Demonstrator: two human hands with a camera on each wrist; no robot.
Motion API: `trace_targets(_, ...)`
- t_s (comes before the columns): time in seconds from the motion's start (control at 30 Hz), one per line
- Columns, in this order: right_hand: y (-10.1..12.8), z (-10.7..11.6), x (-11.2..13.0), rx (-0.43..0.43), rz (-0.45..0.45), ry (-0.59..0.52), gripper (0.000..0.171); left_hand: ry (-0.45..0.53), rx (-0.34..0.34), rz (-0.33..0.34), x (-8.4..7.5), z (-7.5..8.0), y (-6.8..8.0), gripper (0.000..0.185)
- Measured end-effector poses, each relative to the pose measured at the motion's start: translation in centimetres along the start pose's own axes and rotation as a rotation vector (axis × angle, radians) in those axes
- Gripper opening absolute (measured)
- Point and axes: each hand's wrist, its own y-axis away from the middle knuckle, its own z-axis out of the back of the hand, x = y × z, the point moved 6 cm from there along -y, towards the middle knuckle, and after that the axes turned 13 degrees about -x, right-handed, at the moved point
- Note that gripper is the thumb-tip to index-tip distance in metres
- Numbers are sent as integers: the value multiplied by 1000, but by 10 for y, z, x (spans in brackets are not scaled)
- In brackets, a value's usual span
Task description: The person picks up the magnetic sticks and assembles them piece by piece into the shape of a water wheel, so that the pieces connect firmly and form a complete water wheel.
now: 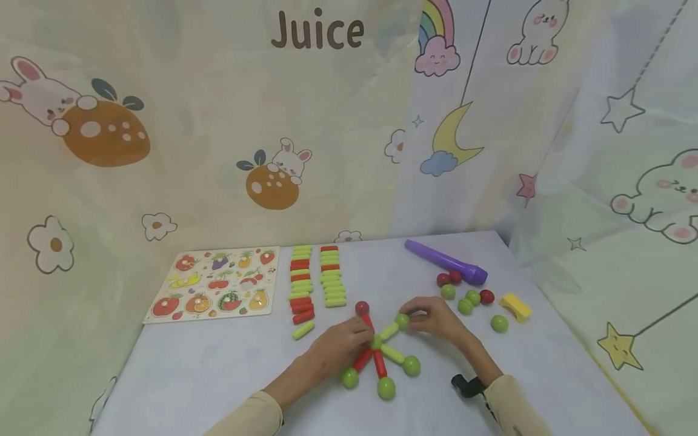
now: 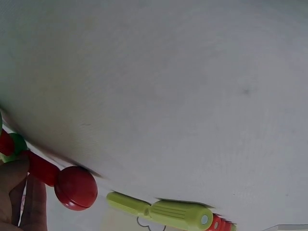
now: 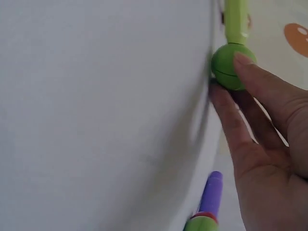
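Observation:
A star-shaped figure of rods and balls lies on the white table, its spokes joined at a green centre ball (image 1: 375,342). My left hand (image 1: 340,344) pinches the red rod (image 2: 42,167) close to the centre; a red ball (image 1: 362,308) tips that rod. With thumb and fingers, my right hand (image 1: 436,318) pinches the green ball (image 3: 230,67) at the end of a yellow-green rod (image 1: 389,331). Green balls also cap another yellow-green rod (image 1: 392,353) and two red rods, one pointing toward me (image 1: 380,364) and one partly behind the left hand (image 1: 362,361).
Two columns of red and yellow-green rods (image 1: 332,278) lie behind the left hand. A fruit puzzle board (image 1: 212,312) is at the back left. Beyond the right hand are a purple stick (image 1: 442,259), loose red and green balls (image 1: 499,323) and a yellow block (image 1: 515,307).

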Motion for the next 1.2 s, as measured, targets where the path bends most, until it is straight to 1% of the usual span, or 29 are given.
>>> trace_targets(0.17, -2, -6, -4, 2, 10, -26, 31, -7, -6, 10, 2, 7, 1, 27)
trace_targets(0.23, -2, -7, -1, 2, 9, -34, 31, 13, -10, 33, 4, 12, 3, 26)
trace_targets(0.3, -2, -6, 3, -8, 6, -21, 33, 38, -20, 68, 8, 18, 6, 26)
trace_targets(0.4, 0, -2, 11, -33, -9, 8, 37, 70, -44, 143, 17, 29, 13, 26)
trace_targets(0.5, 2, 1, 23, -72, -3, 36, 38, 62, -71, 213, 28, 39, 20, 27)
trace_targets(0.57, 4, 0, 33, -88, 29, 52, 38, 55, -77, 244, 33, 43, 25, 27)
trace_targets(0.63, 5, -5, 44, -90, 89, 94, 37, 51, -64, 270, 37, 44, 28, 26)
trace_targets(0.7, 6, -13, 56, -73, 149, 144, 37, 46, -45, 281, 39, 44, 31, 26)
trace_targets(0.77, 6, -24, 64, -34, 177, 196, 36, 42, -25, 293, 41, 42, 33, 26)
trace_targets(0.8, 5, -30, 67, -8, 175, 215, 36, 39, -20, 296, 41, 42, 33, 27)
trace_targets(0.87, 3, -42, 70, 48, 143, 248, 33, 31, -18, 299, 42, 44, 34, 28)
trace_targets(0.93, 1, -51, 71, 95, 103, 276, 31, 5, -28, 300, 42, 49, 35, 29)
trace_targets(0.97, 1, -54, 70, 112, 90, 290, 29, -9, -37, 311, 43, 52, 37, 30)
trace_targets(1.07, 1, -59, 68, 145, 74, 320, 26, -24, -83, 379, 51, 66, 47, 31)
trace_targets(1.13, 1, -59, 67, 154, 78, 329, 26, -34, -113, 451, 60, 75, 57, 31)
trace_targets(1.2, 2, -60, 66, 161, 76, 330, 26, -42, -130, 525, 69, 80, 66, 29)
